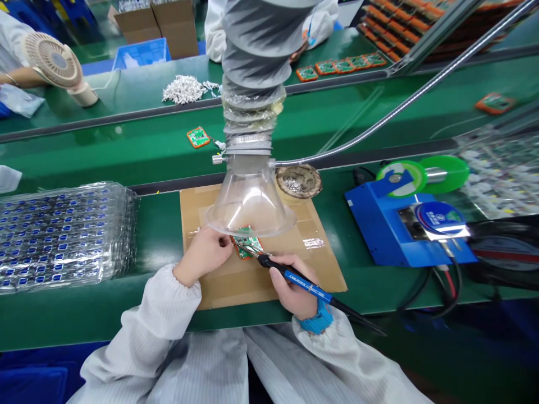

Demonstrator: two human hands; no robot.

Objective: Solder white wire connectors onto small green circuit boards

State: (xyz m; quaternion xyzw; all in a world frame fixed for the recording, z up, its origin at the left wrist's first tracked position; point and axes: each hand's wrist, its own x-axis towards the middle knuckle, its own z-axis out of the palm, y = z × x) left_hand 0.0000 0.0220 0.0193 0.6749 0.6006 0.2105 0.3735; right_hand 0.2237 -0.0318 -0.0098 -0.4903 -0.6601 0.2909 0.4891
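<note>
A green circuit board (243, 248) with an orange edge lies on a brown cardboard sheet (227, 289), partly under a clear fume hood (252, 205). At the board's left edge is my left hand (206, 252), fingers curled closed against it; the hood's rim partly covers the fingertips. My right hand (295, 287) is wrapped round a blue and black soldering iron (306, 284). The iron's tip end reaches over the board's lower right part; exact contact cannot be made out.
A grey duct (256, 73) hangs over the work. Right stands a blue solder feeder (379, 224) with a green reel; behind the hood sits a round solder-flecked dish (298, 180). Stacked clear trays (67, 235) lie left. Another board (197, 137) lies beyond; co-workers sit opposite.
</note>
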